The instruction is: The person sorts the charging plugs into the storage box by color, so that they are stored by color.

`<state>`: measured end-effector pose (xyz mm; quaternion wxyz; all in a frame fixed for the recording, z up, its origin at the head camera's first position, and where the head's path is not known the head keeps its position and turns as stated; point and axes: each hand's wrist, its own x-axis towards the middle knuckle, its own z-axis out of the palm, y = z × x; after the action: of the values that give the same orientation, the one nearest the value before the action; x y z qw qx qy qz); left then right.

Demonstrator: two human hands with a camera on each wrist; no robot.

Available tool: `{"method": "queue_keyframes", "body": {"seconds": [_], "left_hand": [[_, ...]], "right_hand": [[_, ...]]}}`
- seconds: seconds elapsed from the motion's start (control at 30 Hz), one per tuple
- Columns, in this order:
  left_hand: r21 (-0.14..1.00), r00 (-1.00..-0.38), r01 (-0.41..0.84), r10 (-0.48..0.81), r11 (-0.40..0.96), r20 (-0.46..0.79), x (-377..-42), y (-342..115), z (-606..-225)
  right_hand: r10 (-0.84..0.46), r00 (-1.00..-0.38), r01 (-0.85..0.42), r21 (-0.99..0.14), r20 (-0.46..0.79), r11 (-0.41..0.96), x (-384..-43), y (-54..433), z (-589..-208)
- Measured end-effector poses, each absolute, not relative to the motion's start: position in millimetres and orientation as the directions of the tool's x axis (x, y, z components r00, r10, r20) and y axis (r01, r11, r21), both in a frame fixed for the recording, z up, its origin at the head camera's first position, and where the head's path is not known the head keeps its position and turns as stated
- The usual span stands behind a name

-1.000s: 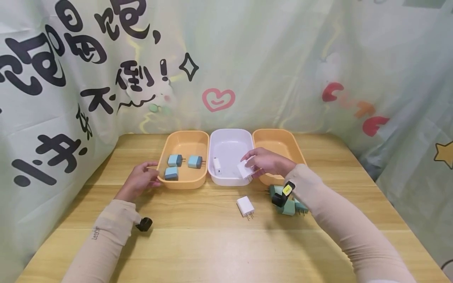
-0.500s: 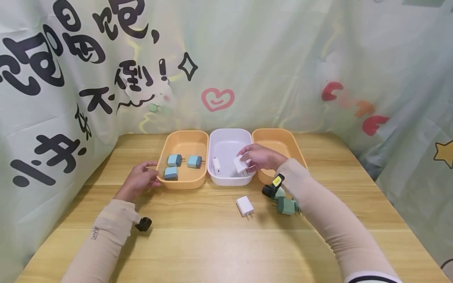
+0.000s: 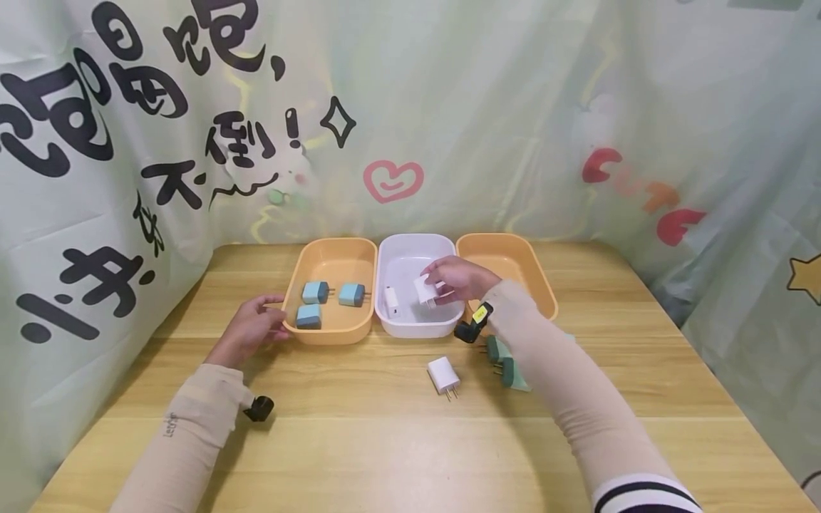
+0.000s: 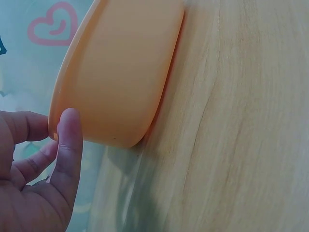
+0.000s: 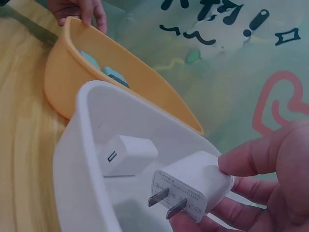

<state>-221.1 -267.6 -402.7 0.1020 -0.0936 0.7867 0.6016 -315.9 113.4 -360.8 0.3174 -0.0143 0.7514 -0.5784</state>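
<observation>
My right hand point(image 3: 463, 278) pinches a white plug-in charger point(image 5: 195, 179) over the white bin point(image 3: 420, 330), thumb on one side and fingers on the other. Its two metal prongs face the right wrist camera. Inside that bin lies another white charger point(image 5: 129, 153), its port showing. My left hand point(image 3: 249, 331) holds the rim of the left orange bin point(image 4: 116, 82) at its near-left corner, thumb against the outer wall. Several blue chargers point(image 3: 352, 294) lie in this orange bin. On the table, in front of the white bin, is one more white charger point(image 3: 442, 375).
A second orange bin point(image 3: 541, 285) stands to the right of the white one, partly behind my right hand. Several green chargers point(image 3: 509, 367) are grouped on the wooden table point(image 3: 385, 442), partly hidden under my right forearm. A printed curtain point(image 3: 500, 128) hangs behind the bins.
My right hand has moved left with the white charger, from the white bin's right edge to farther over its inside. The left hand stays at the orange bin.
</observation>
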Motion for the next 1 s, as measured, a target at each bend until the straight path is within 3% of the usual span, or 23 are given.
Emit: {"method": "queue_keyframes", "body": {"seconds": [0.57,1.0], "left_hand": [[0.936,-0.966,-0.256,-0.016,0.241,-0.260,-218,-266,-401],[0.935,-0.965,-0.258,-0.026,0.242,-0.260,-220,-268,-403]], "right_hand": [[-0.362,-0.795,0.420,-0.872,-0.487,0.253,-337,90,-383],[-0.371,-0.769,0.419,-0.849,-0.521,0.322,-339,85,-395]]}}
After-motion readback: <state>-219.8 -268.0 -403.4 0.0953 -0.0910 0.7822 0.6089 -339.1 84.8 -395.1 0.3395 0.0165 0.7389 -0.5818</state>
